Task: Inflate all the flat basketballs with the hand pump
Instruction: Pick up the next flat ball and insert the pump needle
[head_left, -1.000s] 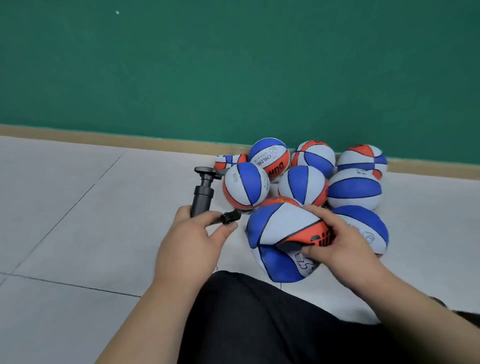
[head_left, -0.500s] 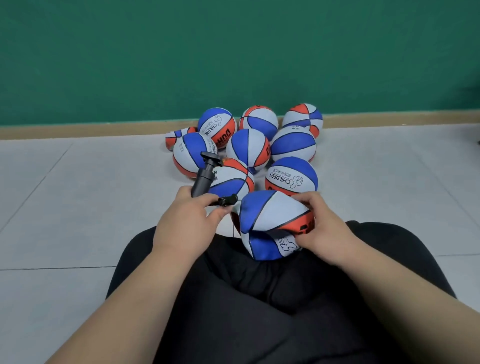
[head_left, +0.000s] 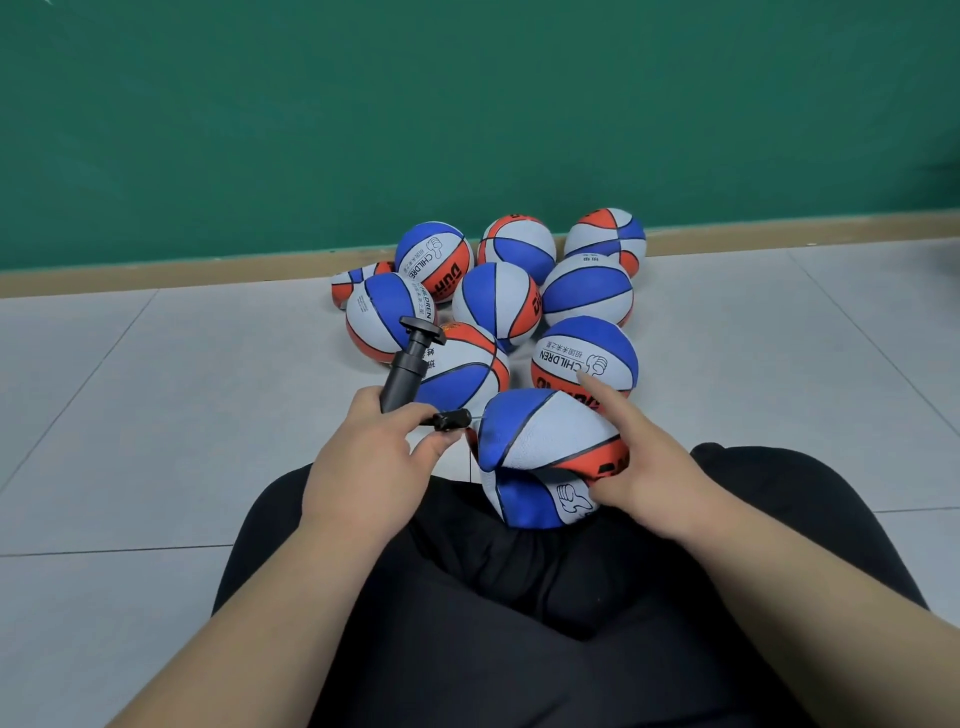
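Evidently the step in hand is coupling pump to ball. The left hand grips the pump by its barrel, fingers curled round it, with the handle up and away. The nozzle points sideways, just short of the flat ball. That ball sits caved-in on the person's lap, in front of the round balls clustered on the floor. The right hand lies on the ball's right side, index stretched straight and thumb against the crease. Its other fingers are hidden, so I cannot tell whether it grips. No valve shows. Next, I judge, the valve must be found and turned toward the nozzle, with the ball held firm. The tip should go in square, since soft skin may buckle under a slanted push.
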